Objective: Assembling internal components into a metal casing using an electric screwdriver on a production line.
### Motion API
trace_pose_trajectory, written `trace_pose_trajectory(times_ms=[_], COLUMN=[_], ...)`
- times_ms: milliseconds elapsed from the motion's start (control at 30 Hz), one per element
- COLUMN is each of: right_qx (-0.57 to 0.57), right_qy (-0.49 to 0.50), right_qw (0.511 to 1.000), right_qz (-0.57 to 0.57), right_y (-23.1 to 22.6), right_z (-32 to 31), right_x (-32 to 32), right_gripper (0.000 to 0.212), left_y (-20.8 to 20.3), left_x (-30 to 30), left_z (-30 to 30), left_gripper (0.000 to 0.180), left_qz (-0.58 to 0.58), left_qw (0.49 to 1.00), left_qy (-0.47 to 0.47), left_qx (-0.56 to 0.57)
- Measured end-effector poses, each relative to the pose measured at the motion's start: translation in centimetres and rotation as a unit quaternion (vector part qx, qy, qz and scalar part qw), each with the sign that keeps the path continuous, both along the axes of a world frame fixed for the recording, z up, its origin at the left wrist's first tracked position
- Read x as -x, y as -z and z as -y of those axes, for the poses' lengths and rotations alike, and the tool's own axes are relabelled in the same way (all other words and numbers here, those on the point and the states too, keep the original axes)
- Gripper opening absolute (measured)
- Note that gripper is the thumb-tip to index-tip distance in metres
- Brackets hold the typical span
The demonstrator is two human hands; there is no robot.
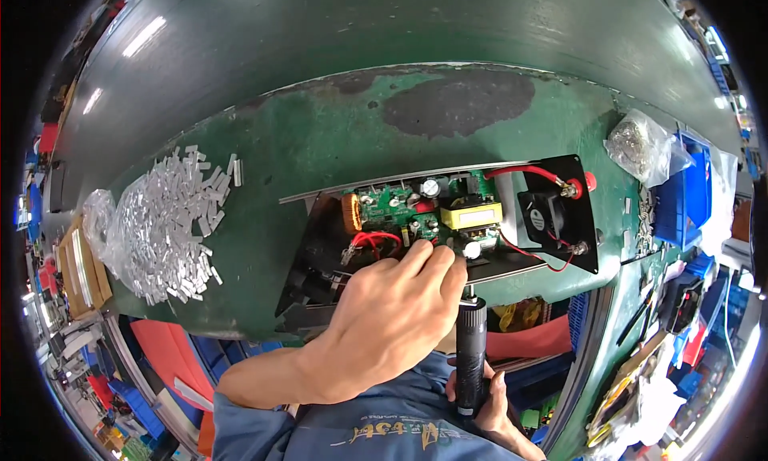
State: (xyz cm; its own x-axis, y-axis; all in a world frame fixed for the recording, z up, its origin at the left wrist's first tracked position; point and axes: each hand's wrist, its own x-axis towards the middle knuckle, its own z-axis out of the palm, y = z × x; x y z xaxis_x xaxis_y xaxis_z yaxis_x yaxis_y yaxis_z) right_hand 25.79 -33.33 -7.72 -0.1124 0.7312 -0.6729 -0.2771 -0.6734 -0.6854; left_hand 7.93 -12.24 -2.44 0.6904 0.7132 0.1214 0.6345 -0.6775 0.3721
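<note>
An opened power inverter point(384, 213) lies on the green bench in front of me, its circuit board showing a yellow-wrapped transformer point(472, 215) and a copper coil point(352, 213). My left hand point(400, 309) reaches over its near side with fingers bent together; the fingertips are down by the board, and what they pinch is hidden. My right hand point(492, 401) is wrapped round a black electric screwdriver point(472, 349), held upright in the picture with its tip at the near side wall of the housing. A black end panel point(588, 221) with a fan point(546, 218) and red wires stands at the right.
Left of the inverter lies a heap of small silvery strips point(172, 229) spilling from a clear bag. At the right are a clear bag of small parts point(644, 145), a blue bin point(690, 193) and scattered metal pieces point(644, 221). Below the bench edge hang red-lined drawers point(536, 338).
</note>
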Motion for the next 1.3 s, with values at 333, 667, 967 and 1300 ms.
trace_pose_trajectory(times_ms=[333,667,967,1300], right_qx=[0.023,0.036,0.024,0.035], right_qy=[0.002,0.014,0.018,0.025], right_qw=[0.999,0.999,0.998,0.999], right_qz=[-0.030,-0.035,-0.050,-0.017], right_y=[-0.4,0.1,0.0,-0.4], right_z=[0.1,0.0,0.1,-0.2], right_x=[-0.2,0.2,0.3,0.6], right_gripper=[0.105,0.101,0.099,0.104], left_y=[-0.8,0.9,1.0,1.3], left_x=[-0.2,-4.0,-3.6,-3.4], left_z=[-0.2,-0.9,-0.9,-1.2], left_gripper=[0.030,0.043,0.042,0.041], left_qz=[-0.016,0.137,0.148,0.160], left_qw=[0.999,0.970,0.969,0.971], left_qy=[-0.008,-0.197,-0.195,-0.177], left_qx=[0.037,0.023,0.036,0.033])
